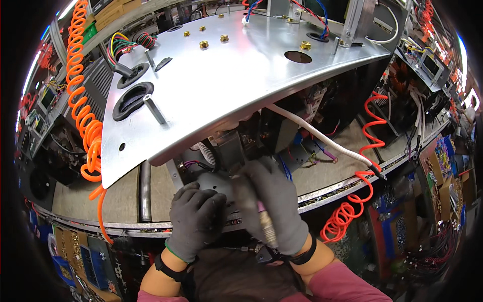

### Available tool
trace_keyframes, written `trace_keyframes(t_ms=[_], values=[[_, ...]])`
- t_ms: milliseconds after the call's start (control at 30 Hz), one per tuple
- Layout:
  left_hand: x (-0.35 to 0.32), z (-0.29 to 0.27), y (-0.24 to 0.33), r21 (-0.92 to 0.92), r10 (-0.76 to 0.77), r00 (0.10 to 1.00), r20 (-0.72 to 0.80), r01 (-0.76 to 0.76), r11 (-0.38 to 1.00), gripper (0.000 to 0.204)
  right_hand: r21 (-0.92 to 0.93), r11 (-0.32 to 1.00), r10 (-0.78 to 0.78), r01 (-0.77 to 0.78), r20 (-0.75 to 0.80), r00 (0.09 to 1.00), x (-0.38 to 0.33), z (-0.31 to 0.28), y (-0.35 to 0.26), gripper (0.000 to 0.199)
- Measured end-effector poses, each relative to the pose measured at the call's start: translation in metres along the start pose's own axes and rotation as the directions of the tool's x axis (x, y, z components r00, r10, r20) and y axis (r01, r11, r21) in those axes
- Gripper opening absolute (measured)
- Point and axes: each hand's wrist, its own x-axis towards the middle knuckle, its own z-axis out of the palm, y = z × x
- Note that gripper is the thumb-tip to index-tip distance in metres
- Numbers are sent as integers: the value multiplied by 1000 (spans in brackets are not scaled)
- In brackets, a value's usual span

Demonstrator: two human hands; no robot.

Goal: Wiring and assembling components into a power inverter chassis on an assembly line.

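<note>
My left hand (197,217), in a grey glove, is curled into a loose fist at the near edge of an open metal chassis; what its fingers hold, if anything, is hidden. My right hand (275,204), also gloved and smeared by motion, bends over a ribbed brass-coloured rod (268,229) with a purple part at its upper end. Below its wrist lies a dark tool (264,254) with a thin metal shaft; I cannot tell whether the hand touches it. Over both hands juts a large silver metal plate (221,85) with brass nuts, standoffs and grommeted holes.
An orange coiled hose (78,90) hangs at the left, another (347,221) at the right. A white sleeved cable (317,132) runs out from under the plate. A conveyor roller (144,194) shows at left. Parts bins (80,256) line the lower left.
</note>
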Motion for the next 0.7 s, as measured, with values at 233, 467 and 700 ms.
trace_keyframes(t_ms=[233, 467, 700], values=[[1, 2, 1, 13, -15, 1000, -8, 15, 1000, 26, 27, 999, -19, 18, 12, 1000, 6, 12, 7, 9], [0, -2, -1, -29, -1, 1000, 7, 1, 1000, 25, -26, 986, -163, 162, -58, 985, -23, 9, 0, 18], [1, 3, -1, -10, -7, 999, -40, 7, 1000, 24, -118, 991, -59, 55, -30, 998, -28, 15, 13, 12]])
